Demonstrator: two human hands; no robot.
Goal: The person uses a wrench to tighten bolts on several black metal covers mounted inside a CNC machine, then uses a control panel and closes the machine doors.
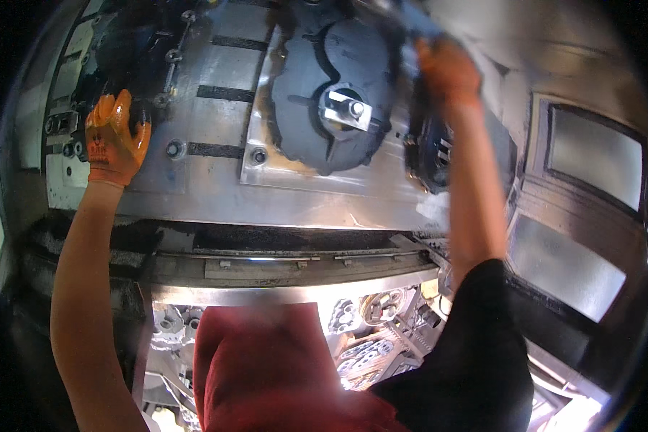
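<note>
Hanging over the dark fixture [126, 61], the left hand [117, 140] is seen half-curled, but its grip cannot be told; the right hand [448, 72] is too blurred to judge. Between them, the grey casting [295, 108] is pinned, apparently against shifting, onto its metal plate [306, 181] by a bolted clamp [336, 114].

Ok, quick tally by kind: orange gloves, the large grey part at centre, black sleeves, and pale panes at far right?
Orange gloves: 2
Large grey part at centre: 1
Black sleeves: 1
Pale panes at far right: 2
Total: 6
</note>
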